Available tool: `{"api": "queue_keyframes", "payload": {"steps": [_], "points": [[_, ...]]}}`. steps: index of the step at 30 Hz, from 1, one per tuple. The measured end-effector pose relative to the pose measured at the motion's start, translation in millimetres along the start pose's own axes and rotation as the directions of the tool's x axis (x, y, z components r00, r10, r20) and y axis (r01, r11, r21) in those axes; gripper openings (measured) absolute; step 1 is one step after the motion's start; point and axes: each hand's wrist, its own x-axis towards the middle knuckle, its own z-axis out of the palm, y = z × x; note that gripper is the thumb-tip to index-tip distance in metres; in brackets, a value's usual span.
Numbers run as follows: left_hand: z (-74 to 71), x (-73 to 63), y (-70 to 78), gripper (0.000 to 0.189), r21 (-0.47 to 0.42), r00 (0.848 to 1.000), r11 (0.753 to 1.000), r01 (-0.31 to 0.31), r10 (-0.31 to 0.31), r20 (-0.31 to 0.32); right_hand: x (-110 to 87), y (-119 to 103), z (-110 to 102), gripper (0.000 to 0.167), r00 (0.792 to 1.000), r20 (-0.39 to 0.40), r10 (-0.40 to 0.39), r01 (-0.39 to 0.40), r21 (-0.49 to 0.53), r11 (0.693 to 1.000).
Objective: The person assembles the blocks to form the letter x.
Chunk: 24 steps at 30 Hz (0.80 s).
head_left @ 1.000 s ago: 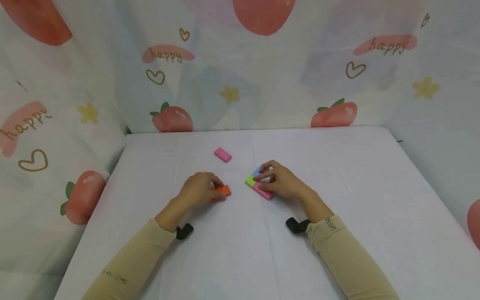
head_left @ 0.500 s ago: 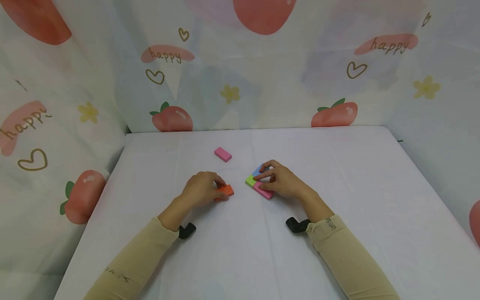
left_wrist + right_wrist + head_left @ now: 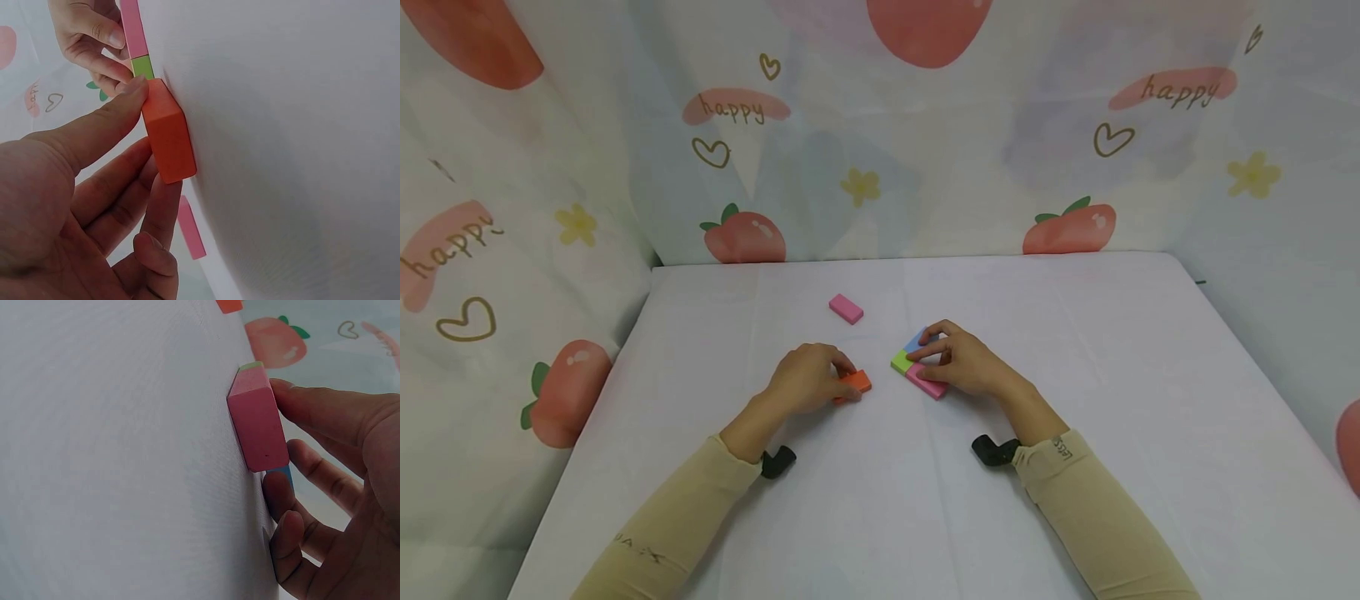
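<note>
In the head view, my left hand [image 3: 808, 379] pinches an orange block [image 3: 856, 383] between thumb and fingers, low over the white table. A little to its right, a pink block [image 3: 928, 385], a lime-green block [image 3: 901, 362] and a blue block [image 3: 914, 342] lie joined in an angled shape. My right hand [image 3: 970, 362] rests its fingertips on these, the thumb on the pink one; it partly covers the blue one. The right wrist view shows the thumb along the top of the pink block [image 3: 259, 431].
Farther back on the table [image 3: 760, 308] lies a separate pink block [image 3: 846, 309]. Patterned cloth [image 3: 925, 167] with hearts and fruit hangs behind the table and at both sides. Black wrist devices [image 3: 995, 451] stick out from both sleeves.
My left hand has slid slightly to the right with the orange block, narrowing its gap to the joined blocks. My right hand and the other blocks have stayed in place.
</note>
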Motion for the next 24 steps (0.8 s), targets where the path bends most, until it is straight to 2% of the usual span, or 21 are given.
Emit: {"api": "queue_keyframes", "payload": {"steps": [24], "points": [[6.6, 3.1, 8.1, 0.032, 0.052, 0.999, 0.998, -0.038, 0.039, -0.016, 0.3, 0.2, -0.4, 0.028, 1.0, -0.001, -0.012, 0.012, -0.016, 1.0]]}}
